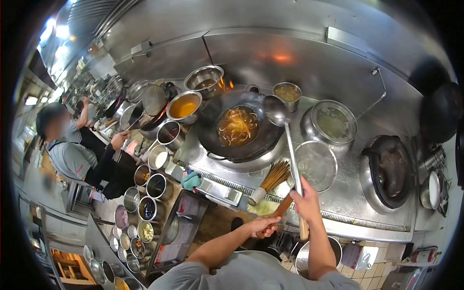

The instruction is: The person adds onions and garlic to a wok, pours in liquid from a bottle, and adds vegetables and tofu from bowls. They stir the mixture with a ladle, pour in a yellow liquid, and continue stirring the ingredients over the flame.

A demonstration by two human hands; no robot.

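Observation:
My right hand [307, 200] is closed round the long shaft of a metal ladle [290, 150]. The ladle's bowl rests over the right rim of a black wok [210, 137], which holds brown liquid with sliced pieces [238, 126]. My left hand [263, 226] has curled fingers at the lower end of a brown wooden handle [284, 206], whose upper end lies beside my right hand. Above the hands are a round mesh strainer [316, 166] and a bamboo brush [275, 176].
Pots with amber liquid [184, 106] and dark liquid [169, 133] stand left of the wok, near flames [225, 84]. Several containers [147, 208] fill the lower left. A co-worker [72, 154] stands at left. A lidded pot [333, 122] and another wok [389, 174] are at right.

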